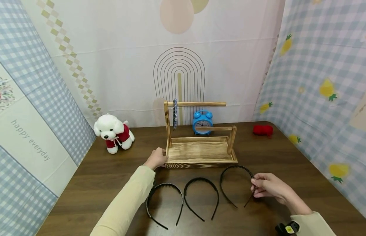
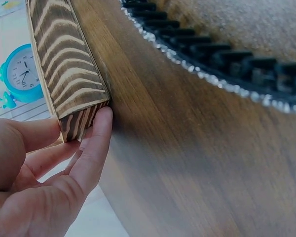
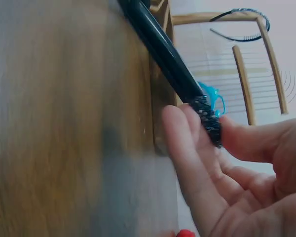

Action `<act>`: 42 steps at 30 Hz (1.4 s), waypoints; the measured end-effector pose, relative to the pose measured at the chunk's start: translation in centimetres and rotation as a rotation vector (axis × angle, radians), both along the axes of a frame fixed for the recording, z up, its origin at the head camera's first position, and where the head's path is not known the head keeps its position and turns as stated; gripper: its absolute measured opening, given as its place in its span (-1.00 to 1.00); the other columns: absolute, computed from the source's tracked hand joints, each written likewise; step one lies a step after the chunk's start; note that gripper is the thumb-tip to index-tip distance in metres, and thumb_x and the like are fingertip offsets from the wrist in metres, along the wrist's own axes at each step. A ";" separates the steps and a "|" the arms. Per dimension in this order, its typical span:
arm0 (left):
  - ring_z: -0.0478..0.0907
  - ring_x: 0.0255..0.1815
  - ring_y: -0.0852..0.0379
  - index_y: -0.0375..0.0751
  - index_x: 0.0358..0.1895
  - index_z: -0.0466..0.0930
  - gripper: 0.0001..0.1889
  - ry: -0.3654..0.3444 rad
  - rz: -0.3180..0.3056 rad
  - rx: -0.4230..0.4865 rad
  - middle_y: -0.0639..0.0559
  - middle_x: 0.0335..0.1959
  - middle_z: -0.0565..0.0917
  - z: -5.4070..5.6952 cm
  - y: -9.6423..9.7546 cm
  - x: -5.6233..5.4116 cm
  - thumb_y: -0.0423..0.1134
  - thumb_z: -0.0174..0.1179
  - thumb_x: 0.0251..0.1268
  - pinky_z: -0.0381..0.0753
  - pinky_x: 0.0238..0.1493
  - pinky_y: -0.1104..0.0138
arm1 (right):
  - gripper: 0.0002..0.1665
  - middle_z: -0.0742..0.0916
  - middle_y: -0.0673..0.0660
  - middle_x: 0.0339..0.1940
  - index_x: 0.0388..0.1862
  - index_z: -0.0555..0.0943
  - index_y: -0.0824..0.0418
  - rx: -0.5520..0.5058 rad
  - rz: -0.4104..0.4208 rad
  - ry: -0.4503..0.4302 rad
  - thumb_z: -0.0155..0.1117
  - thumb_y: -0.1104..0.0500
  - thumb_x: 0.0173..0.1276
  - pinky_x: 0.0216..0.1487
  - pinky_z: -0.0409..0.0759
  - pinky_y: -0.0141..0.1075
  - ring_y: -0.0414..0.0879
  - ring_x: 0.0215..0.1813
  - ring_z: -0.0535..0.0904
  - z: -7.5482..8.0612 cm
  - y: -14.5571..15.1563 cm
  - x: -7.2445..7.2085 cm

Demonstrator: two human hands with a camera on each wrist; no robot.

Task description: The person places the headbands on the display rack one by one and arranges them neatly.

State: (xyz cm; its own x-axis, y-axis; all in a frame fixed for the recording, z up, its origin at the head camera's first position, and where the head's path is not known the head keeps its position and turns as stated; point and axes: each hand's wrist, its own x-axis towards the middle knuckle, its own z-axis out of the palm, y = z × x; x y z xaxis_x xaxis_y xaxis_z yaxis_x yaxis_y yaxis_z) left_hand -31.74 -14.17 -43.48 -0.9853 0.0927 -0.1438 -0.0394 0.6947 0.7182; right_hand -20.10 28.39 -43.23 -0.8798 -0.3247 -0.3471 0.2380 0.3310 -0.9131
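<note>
I have the right hand (image 1: 268, 186) pinching a thin black toothed headband (image 1: 236, 166) by its right side, near right of the brown two-bar wooden rack (image 1: 200, 165); can't tell if its tips touch the counter (image 1: 91, 196). Left hand (image 1: 156, 158) grips the rack's near left corner. Two more black arched headbands (image 1: 200, 179) lie to the left. Blue glittery headband (image 1: 175, 114) hangs at the upper bar's left end; round blue alarm clock (image 1: 202, 123) behind.
</note>
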 end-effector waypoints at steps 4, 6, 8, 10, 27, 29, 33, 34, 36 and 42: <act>0.71 -0.49 -0.01 -0.55 0.25 0.44 -0.59 -0.002 0.000 -0.007 -0.48 0.17 0.53 0.1 -0.1 0.1 -0.41 0.07 0.41 0.74 -0.44 0.28 | -0.69 0.68 0.17 -0.25 -0.08 0.46 0.45 -0.019 -0.027 0.043 0.01 0.16 0.55 -0.12 0.74 -0.19 -0.06 -0.25 0.67 0.2 -0.5 0.1; 0.70 -0.48 -0.01 -0.55 0.26 0.43 -0.59 -0.006 0.001 -0.004 -0.48 0.17 0.53 0.2 -0.1 0.2 -0.41 0.06 0.42 0.74 -0.43 0.27 | -0.72 0.69 0.16 -0.26 -0.08 0.46 0.42 -0.044 -0.038 0.057 -0.01 0.17 0.56 -0.11 0.74 -0.19 -0.04 -0.23 0.68 0.2 -0.7 0.2; 0.70 -0.48 0.00 -0.55 0.26 0.43 -0.59 -0.009 0.001 -0.004 -0.49 0.18 0.52 0.2 0.0 0.3 -0.41 0.06 0.42 0.74 -0.43 0.28 | -0.75 0.70 0.13 -0.28 -0.10 0.46 0.38 -0.085 -0.050 0.067 -0.01 0.18 0.57 -0.10 0.74 -0.19 -0.03 -0.20 0.70 0.2 -0.8 0.3; 0.70 -0.48 0.00 -0.54 0.27 0.43 -0.59 -0.005 0.002 -0.010 -0.48 0.19 0.51 0.3 0.0 0.3 -0.40 0.06 0.42 0.74 -0.43 0.28 | -0.78 0.70 0.11 -0.29 -0.12 0.47 0.33 -0.133 -0.058 0.083 -0.01 0.17 0.57 -0.08 0.74 -0.18 -0.03 -0.16 0.72 0.3 -0.9 0.3; 0.69 -0.51 0.01 -0.52 0.27 0.44 -0.59 -0.021 0.008 -0.027 -0.47 0.21 0.51 0.3 0.1 -0.1 -0.39 0.07 0.43 0.73 -0.43 0.27 | -0.84 0.74 0.08 -0.28 -0.17 0.47 0.26 -0.416 -0.285 0.299 0.09 0.15 0.53 -0.05 0.71 -0.29 -0.08 -0.15 0.73 1.5 -2.0 0.7; 0.70 -0.49 0.00 -0.53 0.28 0.41 -0.58 -0.024 0.008 -0.014 -0.49 0.22 0.49 0.3 0.2 -0.1 -0.40 0.06 0.43 0.74 -0.42 0.26 | -0.85 0.75 0.08 -0.29 -0.17 0.47 0.25 -0.447 -0.307 0.327 0.10 0.16 0.52 -0.05 0.71 -0.29 -0.07 -0.15 0.74 1.6 -2.1 0.6; 0.70 -0.42 -0.03 -0.55 0.32 0.36 -0.55 -0.041 0.016 0.016 -0.50 0.24 0.46 0.3 0.3 0.0 -0.40 0.05 0.45 0.75 -0.38 0.25 | -0.83 0.77 0.09 -0.29 -0.17 0.44 0.32 -0.509 -0.336 0.390 0.09 0.20 0.51 -0.05 0.71 -0.29 -0.06 -0.16 0.74 1.9 -2.5 0.4; 0.71 -0.40 -0.04 -0.55 0.33 0.34 -0.55 -0.045 0.016 0.021 -0.50 0.25 0.45 0.3 0.3 0.1 -0.40 0.04 0.45 0.75 -0.37 0.25 | -0.83 0.76 0.09 -0.28 -0.17 0.44 0.33 -0.523 -0.342 0.406 0.09 0.20 0.51 -0.05 0.71 -0.28 -0.06 -0.16 0.75 2.0 -2.6 0.4; 0.71 -0.39 -0.05 -0.55 0.33 0.34 -0.55 -0.046 0.021 0.019 -0.50 0.25 0.45 0.3 0.3 0.1 -0.40 0.05 0.45 0.75 -0.36 0.24 | -0.82 0.76 0.09 -0.28 -0.19 0.42 0.34 -0.553 -0.355 0.434 0.09 0.21 0.51 -0.05 0.71 -0.28 -0.06 -0.15 0.75 2.2 -2.8 0.3; 0.70 -0.42 -0.02 -0.55 0.33 0.34 -0.54 -0.047 0.027 0.013 -0.50 0.26 0.45 0.2 0.3 0.2 -0.39 0.05 0.46 0.74 -0.38 0.26 | -0.83 0.76 0.11 -0.32 -0.31 0.38 0.32 -0.626 -0.409 0.515 0.07 0.26 0.50 -0.08 0.71 -0.24 -0.08 -0.17 0.75 2.6 -3.3 -0.4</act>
State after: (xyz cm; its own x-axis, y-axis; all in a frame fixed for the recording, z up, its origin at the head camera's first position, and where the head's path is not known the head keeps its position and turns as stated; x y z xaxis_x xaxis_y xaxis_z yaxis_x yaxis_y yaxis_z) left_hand -31.58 -13.91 -43.27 -0.9797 0.0680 -0.1886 -0.0920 0.6835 0.7242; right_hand -20.51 25.10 -40.59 -0.9654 0.0501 0.2558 -0.2594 -0.2825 -0.9235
